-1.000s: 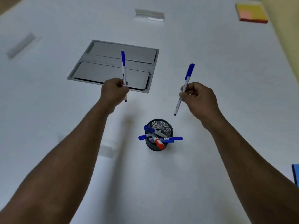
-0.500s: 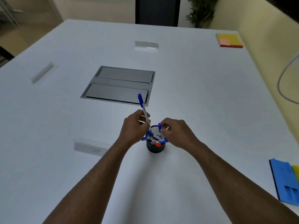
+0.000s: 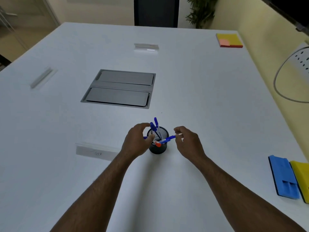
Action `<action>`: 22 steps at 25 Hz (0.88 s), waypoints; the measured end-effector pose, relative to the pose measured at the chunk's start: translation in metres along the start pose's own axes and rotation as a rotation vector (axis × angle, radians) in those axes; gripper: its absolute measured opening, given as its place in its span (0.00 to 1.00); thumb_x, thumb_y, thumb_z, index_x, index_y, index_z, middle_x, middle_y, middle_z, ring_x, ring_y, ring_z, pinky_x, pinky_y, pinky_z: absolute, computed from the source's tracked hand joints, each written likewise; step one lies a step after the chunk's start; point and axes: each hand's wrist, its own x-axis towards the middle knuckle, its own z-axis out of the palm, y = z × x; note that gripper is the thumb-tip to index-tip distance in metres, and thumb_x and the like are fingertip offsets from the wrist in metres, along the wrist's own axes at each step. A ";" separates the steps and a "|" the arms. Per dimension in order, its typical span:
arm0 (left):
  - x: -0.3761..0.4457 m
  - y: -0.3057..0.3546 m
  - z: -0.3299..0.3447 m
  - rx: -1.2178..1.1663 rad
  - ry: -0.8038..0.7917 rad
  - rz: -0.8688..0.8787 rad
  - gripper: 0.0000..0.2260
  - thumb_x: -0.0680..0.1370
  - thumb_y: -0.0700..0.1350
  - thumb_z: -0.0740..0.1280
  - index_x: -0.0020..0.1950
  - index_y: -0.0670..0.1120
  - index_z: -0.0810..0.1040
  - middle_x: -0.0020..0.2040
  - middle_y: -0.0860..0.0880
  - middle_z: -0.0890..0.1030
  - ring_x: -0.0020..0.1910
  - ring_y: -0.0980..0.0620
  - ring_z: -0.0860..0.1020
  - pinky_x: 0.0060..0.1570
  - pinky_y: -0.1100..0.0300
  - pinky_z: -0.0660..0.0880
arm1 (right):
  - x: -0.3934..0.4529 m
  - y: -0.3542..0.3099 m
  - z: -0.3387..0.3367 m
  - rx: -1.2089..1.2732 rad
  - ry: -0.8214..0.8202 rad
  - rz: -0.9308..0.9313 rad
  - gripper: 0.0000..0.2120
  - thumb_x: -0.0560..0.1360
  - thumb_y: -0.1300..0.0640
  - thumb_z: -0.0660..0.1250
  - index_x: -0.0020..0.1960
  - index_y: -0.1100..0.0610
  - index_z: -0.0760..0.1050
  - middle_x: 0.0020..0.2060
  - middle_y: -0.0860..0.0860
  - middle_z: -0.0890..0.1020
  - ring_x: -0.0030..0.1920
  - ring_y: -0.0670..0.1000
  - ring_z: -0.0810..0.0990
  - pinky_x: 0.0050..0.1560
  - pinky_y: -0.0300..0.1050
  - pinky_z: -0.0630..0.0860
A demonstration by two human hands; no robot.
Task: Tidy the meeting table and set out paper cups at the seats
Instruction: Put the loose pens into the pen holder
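The left hand (image 3: 136,141) sits just left of the black mesh pen holder (image 3: 158,148), its fingers loosely curved around the near-left rim and gripping nothing; whether a fingertip touches a marker cannot be determined. The holder is a round, dark wire-mesh cup standing upright on the white meeting table (image 3: 209,114), directly between the two hands. It contains several blue-capped markers (image 3: 156,125) with white barrels, leaning at different angles, and one red-capped marker (image 3: 157,144) lying low across the near rim. One blue marker (image 3: 168,139) projects sideways over the right rim toward the right hand (image 3: 188,142), which hovers just right of the holder with fingers loosely curled and holding nothing.

Left of the left hand, a clear acrylic name plate (image 3: 97,151) carries handwritten text reading approximately "TIGER". Beyond both hands, a grey recessed cable hatch (image 3: 120,87) is set flush in the tabletop. Well right of the right hand lie a blue whiteboard eraser (image 3: 282,176) and, touching it, a yellow one (image 3: 301,180).
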 end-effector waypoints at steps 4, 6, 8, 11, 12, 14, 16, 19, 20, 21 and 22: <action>-0.010 -0.004 -0.001 -0.112 0.121 -0.127 0.22 0.79 0.54 0.64 0.71 0.47 0.70 0.69 0.49 0.75 0.63 0.51 0.76 0.57 0.56 0.73 | -0.008 0.021 0.016 0.064 0.014 0.100 0.17 0.77 0.66 0.61 0.64 0.55 0.72 0.58 0.52 0.81 0.53 0.50 0.78 0.50 0.38 0.72; -0.032 -0.008 0.008 -0.264 0.377 -0.178 0.18 0.81 0.54 0.61 0.68 0.48 0.72 0.63 0.50 0.78 0.59 0.52 0.77 0.55 0.57 0.73 | -0.008 0.032 0.030 0.034 -0.048 0.134 0.22 0.76 0.63 0.66 0.68 0.54 0.67 0.63 0.52 0.78 0.57 0.51 0.78 0.53 0.41 0.73; -0.061 -0.016 0.029 -0.325 0.614 -0.206 0.14 0.80 0.52 0.61 0.63 0.48 0.73 0.57 0.51 0.78 0.55 0.51 0.77 0.53 0.55 0.74 | -0.007 0.038 0.047 -0.032 -0.181 0.156 0.33 0.72 0.55 0.72 0.72 0.54 0.61 0.69 0.51 0.72 0.65 0.52 0.73 0.61 0.45 0.72; -0.109 -0.032 0.075 -0.109 0.419 -0.241 0.17 0.77 0.50 0.65 0.64 0.46 0.71 0.61 0.47 0.75 0.62 0.46 0.74 0.60 0.53 0.72 | -0.004 0.034 0.067 -0.079 -0.237 0.109 0.48 0.65 0.44 0.76 0.75 0.52 0.53 0.73 0.50 0.66 0.71 0.52 0.66 0.67 0.48 0.67; -0.124 -0.037 0.090 0.026 0.212 -0.226 0.23 0.77 0.55 0.63 0.69 0.47 0.68 0.69 0.46 0.71 0.69 0.44 0.69 0.65 0.53 0.67 | -0.002 0.032 0.070 -0.057 -0.214 0.073 0.50 0.63 0.43 0.77 0.75 0.51 0.53 0.72 0.50 0.67 0.70 0.52 0.67 0.67 0.48 0.68; -0.147 -0.052 0.114 0.322 -0.189 -0.096 0.35 0.76 0.67 0.53 0.78 0.52 0.52 0.80 0.48 0.46 0.79 0.44 0.46 0.75 0.50 0.48 | 0.003 0.027 0.074 0.056 -0.161 0.022 0.48 0.60 0.43 0.78 0.72 0.48 0.57 0.67 0.46 0.72 0.65 0.50 0.72 0.64 0.46 0.71; -0.160 -0.060 0.131 0.466 -0.385 0.086 0.42 0.71 0.75 0.45 0.78 0.55 0.36 0.75 0.49 0.25 0.75 0.45 0.28 0.72 0.45 0.31 | 0.008 0.023 0.077 0.206 -0.143 -0.005 0.43 0.60 0.46 0.79 0.68 0.47 0.61 0.62 0.42 0.74 0.60 0.47 0.75 0.60 0.40 0.73; -0.166 -0.061 0.146 0.536 -0.561 0.167 0.52 0.63 0.82 0.49 0.74 0.58 0.28 0.71 0.48 0.20 0.69 0.42 0.19 0.62 0.40 0.20 | 0.012 0.018 0.078 0.356 -0.126 -0.051 0.36 0.63 0.56 0.80 0.65 0.45 0.66 0.55 0.36 0.74 0.53 0.36 0.76 0.52 0.23 0.69; -0.167 -0.061 0.149 0.543 -0.592 0.173 0.54 0.60 0.83 0.51 0.74 0.58 0.27 0.71 0.48 0.19 0.68 0.42 0.18 0.59 0.39 0.18 | 0.013 0.018 0.078 0.368 -0.116 -0.069 0.34 0.63 0.57 0.80 0.62 0.42 0.66 0.53 0.34 0.75 0.51 0.33 0.76 0.49 0.21 0.69; -0.166 -0.061 0.149 0.549 -0.611 0.173 0.56 0.59 0.83 0.53 0.73 0.58 0.26 0.71 0.49 0.19 0.67 0.42 0.18 0.58 0.39 0.17 | 0.012 0.018 0.077 0.367 -0.106 -0.083 0.32 0.63 0.58 0.80 0.59 0.41 0.67 0.52 0.34 0.75 0.51 0.30 0.75 0.47 0.20 0.68; -0.164 -0.061 0.149 0.555 -0.617 0.168 0.57 0.59 0.83 0.54 0.73 0.58 0.26 0.71 0.49 0.19 0.67 0.43 0.18 0.57 0.40 0.17 | 0.010 0.017 0.076 0.363 -0.096 -0.087 0.32 0.63 0.57 0.80 0.59 0.41 0.66 0.52 0.34 0.76 0.50 0.28 0.75 0.46 0.20 0.68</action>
